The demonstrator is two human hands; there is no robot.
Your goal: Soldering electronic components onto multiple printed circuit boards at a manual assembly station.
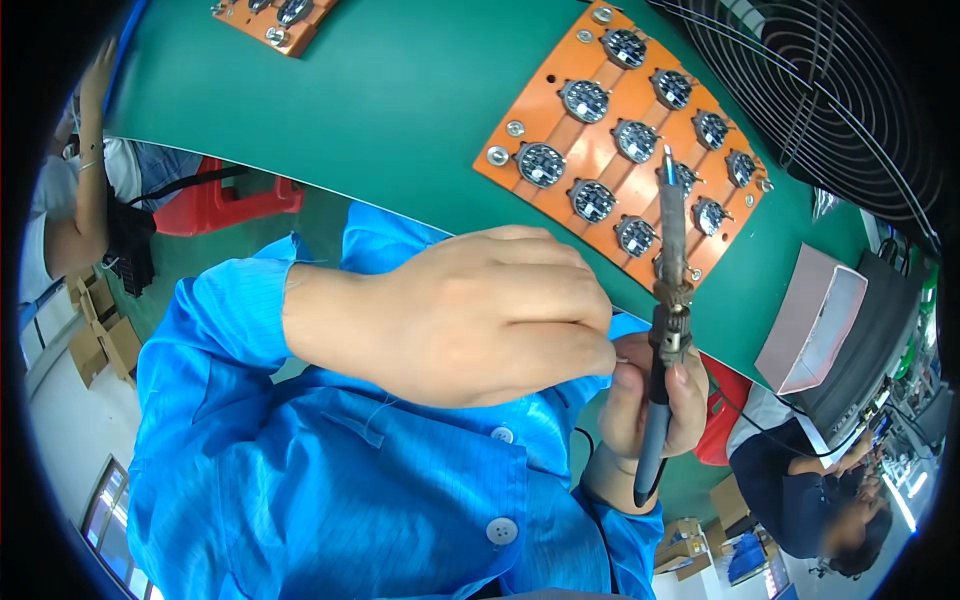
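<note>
My right hand [685,400] grips a soldering iron [672,235] by its dark grey handle. The iron stands nearly upright in the view, its metal tip over the orange fixture board [560,125]. Set in that board are several round dark parts [636,141] shaped like watch cases, with glossy faces. My left hand [480,315] is closed in front of my chest, knuckles up, its fingertips meeting the right hand's fingers beside the iron. Whatever the left fingers pinch is hidden behind the hand. Both hands are at the near edge of the green table [330,120].
A second orange board [270,22] lies at the far left. A black wire-guard fan [815,90] stands at the back right. Nearer is a pinkish open box [815,320]. A red stool [225,203] and co-workers are at both sides, with cardboard boxes [105,330] on the floor.
</note>
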